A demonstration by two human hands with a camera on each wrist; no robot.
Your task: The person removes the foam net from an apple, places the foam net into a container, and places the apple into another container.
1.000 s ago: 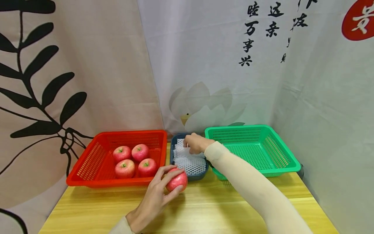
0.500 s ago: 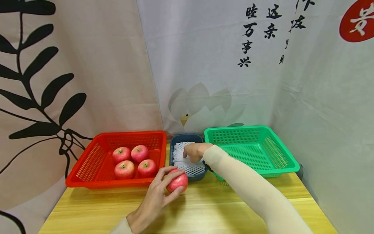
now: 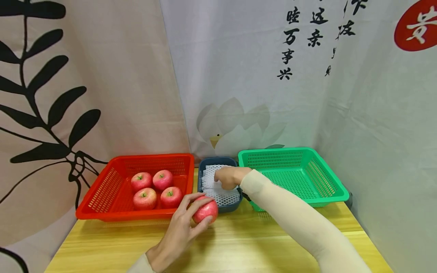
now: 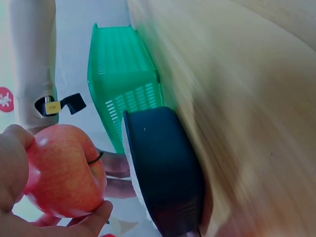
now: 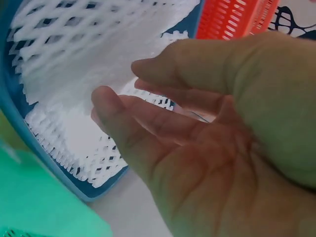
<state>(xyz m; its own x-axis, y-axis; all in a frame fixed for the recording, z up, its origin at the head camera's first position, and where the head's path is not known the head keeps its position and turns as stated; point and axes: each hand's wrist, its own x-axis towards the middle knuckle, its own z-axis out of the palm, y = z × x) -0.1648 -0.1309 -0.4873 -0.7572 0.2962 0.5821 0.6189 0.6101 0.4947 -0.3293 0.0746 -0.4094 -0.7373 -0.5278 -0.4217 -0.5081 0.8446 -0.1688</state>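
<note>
My left hand (image 3: 179, 231) grips a red apple (image 3: 207, 211) above the table, just in front of the small blue basket (image 3: 228, 208). In the left wrist view thumb and fingertips wrap round the apple (image 4: 64, 170), its stem turned to the right. White foam fruit nets (image 3: 225, 198) lie flat inside the blue basket. Over them hovers my right hand (image 3: 229, 176), fingers loosely bent. The right wrist view shows a gap between its thumb and index finger, with foam nets (image 5: 74, 123) close behind the fingertips and nothing pinched.
To the left stands a red basket (image 3: 136, 215) with several apples (image 3: 145, 198) in it. A green basket (image 3: 300, 178) is on the right, beneath part of the right forearm. The wooden table (image 3: 239, 242) stretches in front; a printed curtain (image 3: 232, 76) hangs behind.
Compared with one second ago, my right hand has come slightly down and nearer over the foam nets, then stayed there. The left hand keeps the apple in nearly the same place.
</note>
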